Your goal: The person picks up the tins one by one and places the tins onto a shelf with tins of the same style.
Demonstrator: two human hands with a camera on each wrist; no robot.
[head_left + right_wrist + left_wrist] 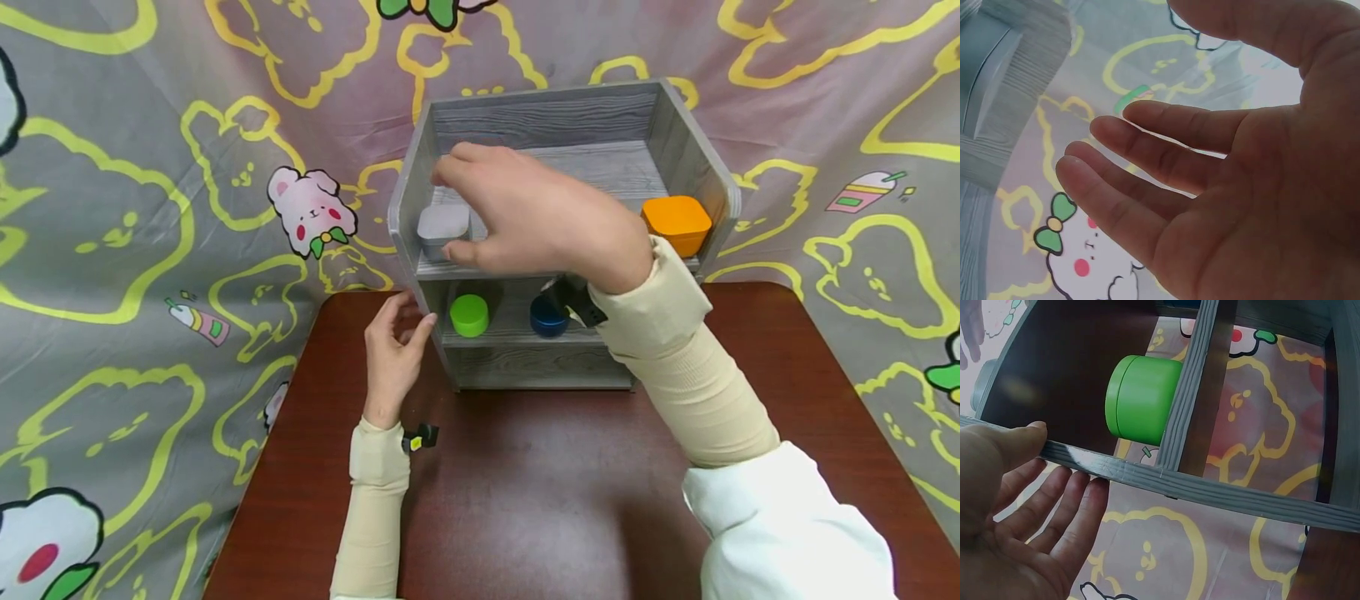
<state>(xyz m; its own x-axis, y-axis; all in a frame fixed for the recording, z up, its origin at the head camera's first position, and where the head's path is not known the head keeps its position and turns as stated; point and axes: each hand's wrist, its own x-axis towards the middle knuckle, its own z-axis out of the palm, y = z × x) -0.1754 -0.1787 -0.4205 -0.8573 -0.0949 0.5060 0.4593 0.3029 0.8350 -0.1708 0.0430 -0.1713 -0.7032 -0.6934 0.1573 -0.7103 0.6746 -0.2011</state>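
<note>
A grey wood-grain shelf [547, 367] stands on a dark table. At its left side panel is my left hand [393, 354]; in the left wrist view that hand [1029, 506] pinches the panel's front edge, thumb on one face and fingers on the other. My right hand [532, 208] is in front of the top compartment, fingers spread and thumb apart. Nothing lies in the right palm [1229, 181] in the right wrist view. Nearest to its fingers is a grey rounded container [442, 227], partly covered by them in the head view.
An orange container [677, 223] sits at the top shelf's right end. Below, a green round container [469, 316] stands at the left, and a blue round one [549, 317] is partly behind the right wrist. A patterned curtain [247, 200] surrounds the table [540, 483].
</note>
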